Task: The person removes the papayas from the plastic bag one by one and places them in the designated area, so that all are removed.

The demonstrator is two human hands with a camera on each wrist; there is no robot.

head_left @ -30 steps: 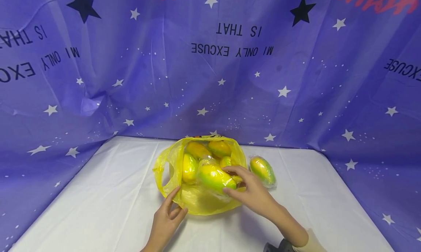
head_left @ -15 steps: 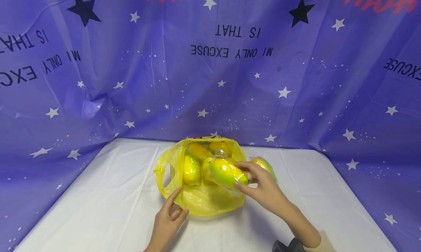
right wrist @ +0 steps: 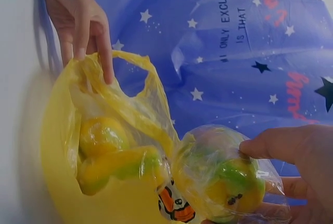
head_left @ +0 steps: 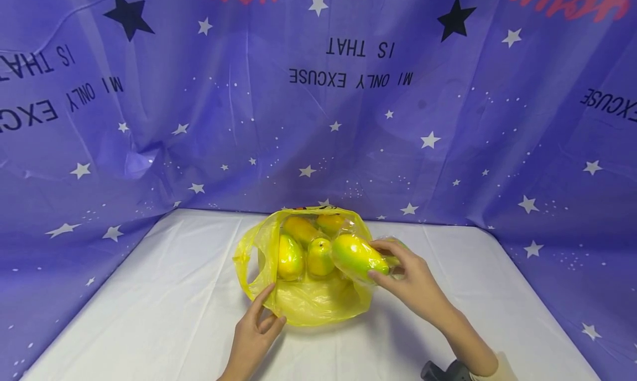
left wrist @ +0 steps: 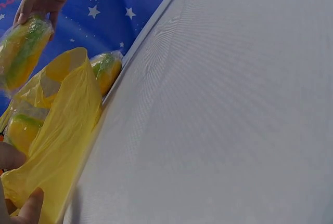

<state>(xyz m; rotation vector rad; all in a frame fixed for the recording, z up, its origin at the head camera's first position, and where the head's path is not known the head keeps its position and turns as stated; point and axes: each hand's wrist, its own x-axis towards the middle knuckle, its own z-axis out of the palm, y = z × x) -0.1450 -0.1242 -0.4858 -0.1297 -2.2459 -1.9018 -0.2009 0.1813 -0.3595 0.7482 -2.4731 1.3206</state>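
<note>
A yellow plastic bag (head_left: 318, 309) lies with its mouth open toward me. Several green-and-yellow mangoes (head_left: 290, 259) in clear wrappers show inside it. My left hand (head_left: 251, 337) pinches the bag's near left rim, as the right wrist view also shows. At the right side of the mouth, my right hand (head_left: 418, 290) grips a wrapped mango (head_left: 355, 255) by one end, thumb below and fingers above. In the left wrist view this mango hangs raised above the bag's rim. Another wrapped mango (left wrist: 106, 70) rests on the table outside the bag, mostly hidden behind my right hand in the head view.
A white cloth (head_left: 149, 303) covers the table. Behind and along both sides hangs a purple curtain (head_left: 318, 149) printed with stars and lettering. The bag's loop handle (head_left: 244, 262) sticks out to the left.
My right hand has carried its mango rightward from the bag's middle to the right rim, uncovering another mango inside and covering the one on the table. The left hand has barely moved.
</note>
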